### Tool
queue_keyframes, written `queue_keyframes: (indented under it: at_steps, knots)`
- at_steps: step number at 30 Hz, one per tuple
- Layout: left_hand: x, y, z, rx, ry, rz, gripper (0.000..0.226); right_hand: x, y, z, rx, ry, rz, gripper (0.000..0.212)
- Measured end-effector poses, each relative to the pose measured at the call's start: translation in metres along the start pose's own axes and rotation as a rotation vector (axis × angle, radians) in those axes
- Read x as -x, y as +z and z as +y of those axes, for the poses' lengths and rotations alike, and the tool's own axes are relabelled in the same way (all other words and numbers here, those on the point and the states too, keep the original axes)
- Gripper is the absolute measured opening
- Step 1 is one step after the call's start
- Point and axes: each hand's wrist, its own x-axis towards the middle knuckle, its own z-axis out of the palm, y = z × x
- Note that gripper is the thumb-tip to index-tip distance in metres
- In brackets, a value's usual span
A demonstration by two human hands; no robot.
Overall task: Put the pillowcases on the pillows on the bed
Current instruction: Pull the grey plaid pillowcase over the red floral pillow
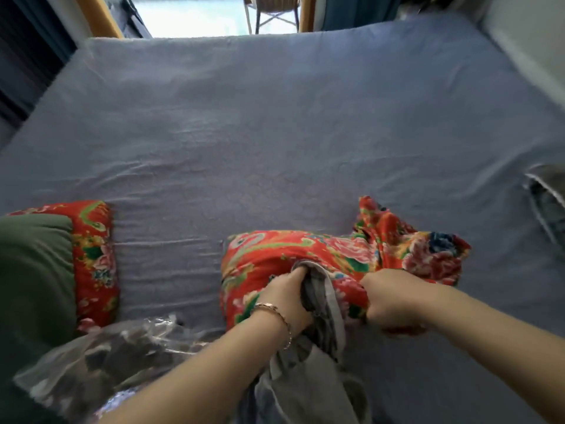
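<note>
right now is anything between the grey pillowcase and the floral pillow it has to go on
Nothing visible. The left hand grips the grey pillowcase bunched right against the floral pillow, which the right hand holds. The clear plastic bag lies off to the left, not between them.

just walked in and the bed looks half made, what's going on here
A person is working at the near side of the bed. Their left hand grips a grey pillowcase bunched against a red floral pillow, and their right hand grips that pillow's near edge. The case is not over the pillow yet. A second floral pillow lies to the left.
</note>
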Motion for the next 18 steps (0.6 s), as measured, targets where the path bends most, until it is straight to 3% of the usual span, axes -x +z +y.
queue_keyframes:
  at_steps: [3,5,7,11,14,18]
  knots:
    - [0.008,0.018,0.028,-0.067,0.123,-0.254,0.055,0.040,0.024,0.025,-0.062,0.116,-0.263,0.037]
    - [0.012,0.031,0.032,-0.088,0.124,-0.302,0.046,0.053,0.045,0.038,-0.107,0.181,-0.316,0.041]
    - [0.012,0.042,0.021,-0.140,0.048,-0.245,0.036,0.049,0.068,0.048,-0.137,0.224,-0.246,0.036]
    - [0.008,0.061,0.002,-0.132,-0.133,-0.154,0.038,0.025,0.104,0.061,-0.190,0.279,0.007,0.033]
    - [-0.001,0.073,0.002,-0.090,-0.183,-0.112,0.040,0.002,0.106,0.067,-0.194,0.213,0.140,0.051]
    - [-0.014,0.092,0.008,-0.120,-0.233,-0.128,0.035,-0.038,0.110,0.080,-0.165,0.125,0.146,0.087]
